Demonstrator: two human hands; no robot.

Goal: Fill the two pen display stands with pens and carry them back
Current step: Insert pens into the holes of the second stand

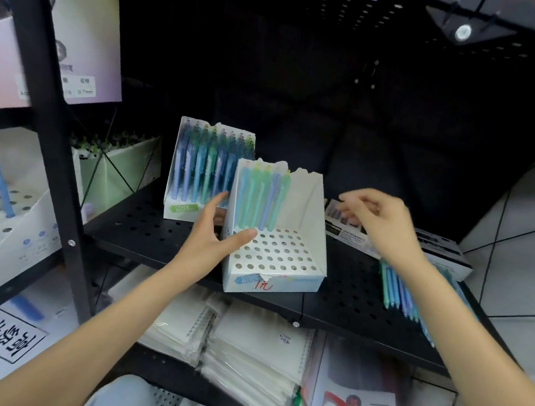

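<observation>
A white pen display stand [274,261] sits at the front of the black perforated shelf [149,228], with several pastel pens [261,199] upright in its back row and most holes bare. Behind it on the left stands a second stand [205,166] packed with blue and green pens. My left hand [216,230] holds the front stand's left wall, thumb lying over the hole plate. My right hand [380,218] hovers to the right of the stand with loosely curled fingers and nothing in it. Loose pens [403,290] lie on the shelf under my right forearm.
A flat printed box [442,248] lies on the shelf at the right. Left of the black upright post [56,141] are other pen stands [12,214]. Wrapped notebooks [248,348] fill the shelf below. Tiled floor shows at far right.
</observation>
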